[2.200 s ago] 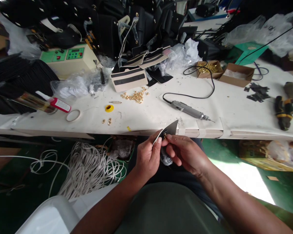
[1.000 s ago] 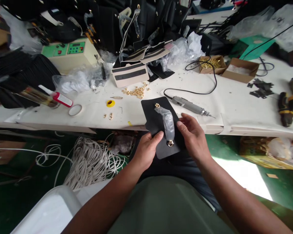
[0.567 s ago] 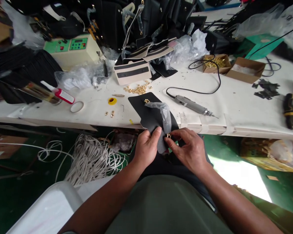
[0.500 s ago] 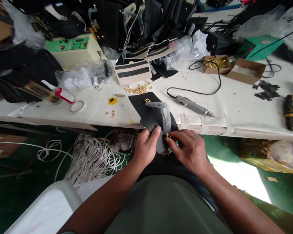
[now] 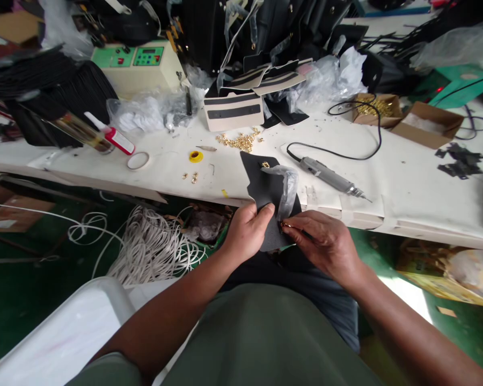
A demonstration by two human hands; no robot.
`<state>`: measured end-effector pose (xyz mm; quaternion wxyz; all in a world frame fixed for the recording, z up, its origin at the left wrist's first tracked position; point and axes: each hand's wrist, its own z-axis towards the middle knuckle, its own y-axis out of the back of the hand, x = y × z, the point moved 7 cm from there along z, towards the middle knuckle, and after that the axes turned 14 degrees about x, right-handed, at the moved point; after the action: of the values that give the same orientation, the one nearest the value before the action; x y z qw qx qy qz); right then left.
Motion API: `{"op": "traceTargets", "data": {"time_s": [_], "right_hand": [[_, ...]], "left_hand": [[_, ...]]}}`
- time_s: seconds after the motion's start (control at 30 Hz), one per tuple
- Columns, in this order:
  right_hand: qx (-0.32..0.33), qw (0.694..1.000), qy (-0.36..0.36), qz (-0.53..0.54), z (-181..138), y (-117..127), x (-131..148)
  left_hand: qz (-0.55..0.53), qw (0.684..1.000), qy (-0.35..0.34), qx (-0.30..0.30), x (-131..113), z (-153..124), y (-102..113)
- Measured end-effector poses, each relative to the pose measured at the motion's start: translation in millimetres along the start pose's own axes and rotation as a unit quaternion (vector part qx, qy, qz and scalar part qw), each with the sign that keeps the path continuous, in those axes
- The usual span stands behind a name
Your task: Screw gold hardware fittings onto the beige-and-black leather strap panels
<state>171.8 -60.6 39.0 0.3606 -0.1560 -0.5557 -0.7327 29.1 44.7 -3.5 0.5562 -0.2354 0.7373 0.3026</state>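
A black leather-like panel (image 5: 261,185) is held over the table's front edge. A strap wrapped in clear plastic (image 5: 288,187) lies along it, with gold hardware (image 5: 265,165) at its far end. My left hand (image 5: 249,228) is closed on the panel's left edge, thumb on top. The fingers of my right hand (image 5: 326,236) pinch a small gold metal fitting (image 5: 283,225) at the strap's near end; its exact shape is partly hidden by the fingertips. Beyond the panel is a pile of small gold fittings (image 5: 241,141).
A grey electric screwdriver (image 5: 332,177) with a black cord lies right of the panel. To the left are a yellow roll (image 5: 196,156), a red glue bottle (image 5: 119,140) and a tape ring (image 5: 138,161). Beige panels (image 5: 235,112) and a cardboard box of gold parts (image 5: 377,110) stand behind.
The view has shifted, so the table items appear further right. The panel has turned slightly. My right fingers have closed more tightly around the gold fitting; my left hand keeps its grip.
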Motion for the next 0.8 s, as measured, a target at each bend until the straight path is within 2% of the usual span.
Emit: {"op": "traceTargets", "data": {"time_s": [0.2,0.43,0.53,0.6,0.67,0.8], "right_hand": [[0.035,0.998,0.055,0.002,2.4,-0.8,5.5],[0.083,0.978,0.164,-0.094,0.9,-3.9,12.1],[0.072,0.981,0.15,-0.096,-6.7,-6.5,9.5],[0.051,0.991,0.112,-0.06,-11.0,-5.0,7.5],[0.0,0.997,0.068,-0.029,-12.8,2.8,7.6],[-0.142,0.989,-0.026,-0.032,-4.2,27.7,13.4]], "left_hand": [[0.041,0.999,-0.005,0.02,-3.5,-0.1,0.6],[0.025,0.999,-0.002,0.047,0.8,3.2,-0.7],[0.056,0.998,-0.01,0.038,-2.7,0.7,1.4],[0.109,0.994,-0.028,0.016,-8.1,-3.5,3.9],[0.178,0.982,-0.062,-0.018,-15.5,-9.2,5.0],[0.326,0.928,-0.176,-0.033,-30.1,-23.1,-11.1]]}}
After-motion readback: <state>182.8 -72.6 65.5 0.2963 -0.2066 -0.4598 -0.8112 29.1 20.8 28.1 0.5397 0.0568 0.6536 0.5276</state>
